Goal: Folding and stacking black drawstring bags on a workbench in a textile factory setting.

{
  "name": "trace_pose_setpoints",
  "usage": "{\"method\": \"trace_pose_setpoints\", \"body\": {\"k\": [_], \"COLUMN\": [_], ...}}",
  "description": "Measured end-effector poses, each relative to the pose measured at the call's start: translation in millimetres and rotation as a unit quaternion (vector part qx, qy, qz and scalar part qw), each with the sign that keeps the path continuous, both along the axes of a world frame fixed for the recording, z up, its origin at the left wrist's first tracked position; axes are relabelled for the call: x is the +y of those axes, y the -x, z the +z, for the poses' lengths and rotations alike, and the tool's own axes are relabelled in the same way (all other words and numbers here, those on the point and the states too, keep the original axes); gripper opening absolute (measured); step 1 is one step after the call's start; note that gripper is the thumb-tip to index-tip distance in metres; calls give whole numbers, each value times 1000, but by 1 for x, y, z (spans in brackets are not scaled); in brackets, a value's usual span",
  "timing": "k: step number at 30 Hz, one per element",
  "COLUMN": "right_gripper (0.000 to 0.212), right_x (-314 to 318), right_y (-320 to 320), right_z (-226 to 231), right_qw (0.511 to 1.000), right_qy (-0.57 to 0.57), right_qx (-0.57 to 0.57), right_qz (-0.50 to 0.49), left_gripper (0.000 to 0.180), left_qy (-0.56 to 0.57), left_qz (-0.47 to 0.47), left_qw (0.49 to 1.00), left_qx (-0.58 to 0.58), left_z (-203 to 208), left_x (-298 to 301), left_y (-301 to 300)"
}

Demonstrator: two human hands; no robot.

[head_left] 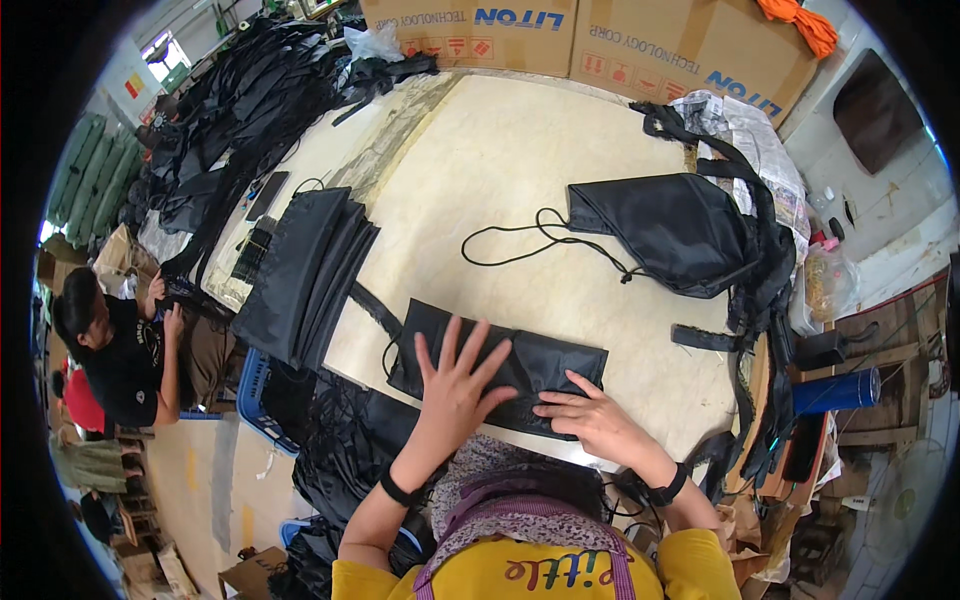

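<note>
A folded black drawstring bag lies flat on the pale table right in front of me. My left hand presses on its left half with the fingers spread wide. On the right end rests my right hand, fingers stretched out across the cloth and thumb side up. A thin cord loop sticks out at the bag's left edge. To the left is a stack of folded black bags. Another black bag lies at the right, its cord looped over the tabletop.
Black fabric strips hang along the table's right edge. A heap of black cloth covers the far left, near a phone. Cardboard boxes stand at the back. A blue basket sits below left, beside a seated co-worker.
</note>
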State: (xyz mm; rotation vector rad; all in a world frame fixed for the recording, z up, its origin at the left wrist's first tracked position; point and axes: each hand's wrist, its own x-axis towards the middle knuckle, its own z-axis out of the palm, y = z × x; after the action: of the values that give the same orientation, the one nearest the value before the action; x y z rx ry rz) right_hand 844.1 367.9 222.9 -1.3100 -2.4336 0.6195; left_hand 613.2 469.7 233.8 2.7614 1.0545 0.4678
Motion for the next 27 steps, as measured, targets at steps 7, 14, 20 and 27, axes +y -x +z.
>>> {"method": "trace_pose_setpoints", "body": {"k": [7,14,20,27], "right_gripper": [12,19,34,33], "right_x": [-23,11,109,123], "right_y": [1,-37,-2,35], "right_z": [5,-6,-15,11], "right_qw": [996,963,771,704], "right_qy": [64,43,449,488], "right_qx": [44,185,400,485], "right_qz": [-46,-193,-210,-177], "left_gripper": [75,82,84,82], "left_qy": [-24,3,-6,-75], "left_qz": [104,82,-2,108], "left_qw": [994,996,999,982], "left_qx": [10,44,37,-135], "left_z": [-47,-47,-48,-34], "left_x": [8,8,16,20], "left_y": [-2,7,5,38]}}
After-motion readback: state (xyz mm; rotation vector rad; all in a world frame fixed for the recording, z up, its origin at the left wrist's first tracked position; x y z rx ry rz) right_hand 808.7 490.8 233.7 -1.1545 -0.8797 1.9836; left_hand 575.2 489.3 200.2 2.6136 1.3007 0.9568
